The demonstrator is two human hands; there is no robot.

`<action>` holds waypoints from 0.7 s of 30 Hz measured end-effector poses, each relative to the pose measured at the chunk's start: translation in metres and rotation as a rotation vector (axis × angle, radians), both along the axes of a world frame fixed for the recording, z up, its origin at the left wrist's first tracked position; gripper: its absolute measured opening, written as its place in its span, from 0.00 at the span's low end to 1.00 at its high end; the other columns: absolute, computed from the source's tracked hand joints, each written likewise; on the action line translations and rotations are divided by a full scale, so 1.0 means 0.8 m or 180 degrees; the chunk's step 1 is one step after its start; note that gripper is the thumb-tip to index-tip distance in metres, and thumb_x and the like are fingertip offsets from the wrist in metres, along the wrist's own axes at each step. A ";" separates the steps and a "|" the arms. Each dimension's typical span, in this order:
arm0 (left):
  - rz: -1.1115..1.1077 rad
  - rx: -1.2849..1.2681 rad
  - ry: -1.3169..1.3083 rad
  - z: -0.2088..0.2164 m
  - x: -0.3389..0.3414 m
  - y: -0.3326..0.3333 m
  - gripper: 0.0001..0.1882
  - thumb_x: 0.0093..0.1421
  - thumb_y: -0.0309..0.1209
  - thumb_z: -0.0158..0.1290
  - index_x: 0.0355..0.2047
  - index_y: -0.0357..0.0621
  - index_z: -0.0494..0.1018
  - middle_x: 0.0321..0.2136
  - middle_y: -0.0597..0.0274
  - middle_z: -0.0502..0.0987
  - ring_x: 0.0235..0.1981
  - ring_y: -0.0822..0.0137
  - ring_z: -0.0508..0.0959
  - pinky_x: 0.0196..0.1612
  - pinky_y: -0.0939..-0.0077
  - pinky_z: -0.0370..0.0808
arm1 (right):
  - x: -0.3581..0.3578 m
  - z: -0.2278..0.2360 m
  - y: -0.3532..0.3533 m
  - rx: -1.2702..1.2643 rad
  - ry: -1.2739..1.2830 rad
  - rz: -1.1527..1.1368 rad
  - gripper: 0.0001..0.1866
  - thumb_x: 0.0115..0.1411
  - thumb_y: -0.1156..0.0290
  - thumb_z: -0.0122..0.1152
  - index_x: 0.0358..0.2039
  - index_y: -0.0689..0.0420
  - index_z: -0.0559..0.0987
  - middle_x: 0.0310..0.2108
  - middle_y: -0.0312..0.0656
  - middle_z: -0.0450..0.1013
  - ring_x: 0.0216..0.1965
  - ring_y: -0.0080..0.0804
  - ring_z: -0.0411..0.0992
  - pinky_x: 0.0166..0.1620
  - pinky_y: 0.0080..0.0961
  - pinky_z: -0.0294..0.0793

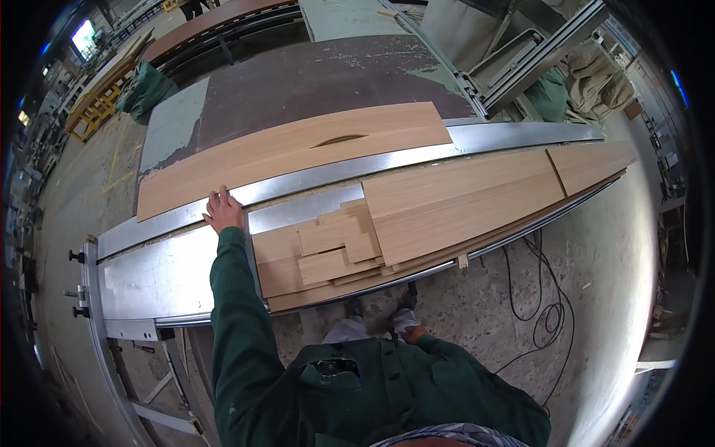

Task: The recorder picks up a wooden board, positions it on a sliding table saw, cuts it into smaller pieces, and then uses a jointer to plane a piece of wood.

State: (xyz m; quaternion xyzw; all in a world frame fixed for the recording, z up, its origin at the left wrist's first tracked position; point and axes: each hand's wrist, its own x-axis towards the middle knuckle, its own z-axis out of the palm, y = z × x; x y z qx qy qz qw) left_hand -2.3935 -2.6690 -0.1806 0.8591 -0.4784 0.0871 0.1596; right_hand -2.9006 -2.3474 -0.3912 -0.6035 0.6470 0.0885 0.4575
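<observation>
My left hand point(224, 211) reaches forward with its fingers spread, and the fingertips rest on the metal strip close to the near edge of a long wood-grain panel point(290, 158). That panel has a curved slot in it and lies along the far side of the strip. Beside my left wrist, several smaller wood-grain pieces point(339, 264) are stacked, some with stepped ends. Larger wood-grain boards point(462, 197) lie to their right. Down at my thigh is my right hand point(415, 334), mostly covered by the green sleeve, so its fingers do not show.
A metal sliding table point(160, 279) runs under the boards, with a metal frame and black knobs point(77, 257) at its left end. Beyond stands a worn dark tabletop point(313, 86). A black cable point(551, 320) lies coiled on the floor at right.
</observation>
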 end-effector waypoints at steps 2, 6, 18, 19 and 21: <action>-0.0005 0.0014 -0.0041 0.000 -0.001 0.001 0.23 0.56 0.39 0.38 0.54 0.60 0.59 0.56 0.60 0.55 0.56 0.58 0.55 0.57 0.44 0.46 | 0.001 0.004 -0.002 0.0042 0.0027 0.0005 0.25 0.49 0.50 0.48 0.44 0.51 0.73 0.41 0.52 0.70 0.43 0.50 0.68 0.48 0.38 0.66; -0.0013 0.0025 -0.0042 0.002 -0.002 0.001 0.23 0.56 0.40 0.37 0.54 0.60 0.59 0.57 0.60 0.53 0.56 0.58 0.55 0.57 0.44 0.45 | 0.000 0.006 0.000 0.0057 0.0014 -0.0048 0.25 0.50 0.51 0.47 0.44 0.51 0.73 0.41 0.51 0.70 0.44 0.50 0.68 0.48 0.37 0.66; -0.0027 0.0091 0.0017 0.002 0.000 0.001 0.23 0.57 0.40 0.37 0.55 0.60 0.58 0.58 0.61 0.52 0.57 0.59 0.54 0.57 0.44 0.43 | -0.002 -0.002 -0.003 0.0356 0.0157 -0.0023 0.30 0.47 0.45 0.49 0.47 0.49 0.71 0.46 0.48 0.67 0.48 0.46 0.65 0.51 0.35 0.64; -0.0010 0.0120 -0.0026 0.002 0.001 0.001 0.23 0.57 0.40 0.36 0.55 0.61 0.58 0.58 0.62 0.53 0.58 0.59 0.55 0.57 0.43 0.44 | -0.002 -0.004 -0.003 0.0361 0.0158 -0.0019 0.30 0.47 0.45 0.49 0.47 0.49 0.71 0.46 0.48 0.67 0.48 0.46 0.65 0.51 0.35 0.64; -0.0007 0.0137 -0.0060 0.003 -0.001 -0.001 0.23 0.58 0.40 0.35 0.55 0.62 0.57 0.58 0.63 0.53 0.58 0.59 0.55 0.57 0.42 0.45 | -0.004 -0.010 -0.001 0.0293 0.0166 -0.0019 0.30 0.47 0.45 0.48 0.47 0.49 0.71 0.47 0.48 0.67 0.48 0.46 0.65 0.51 0.36 0.64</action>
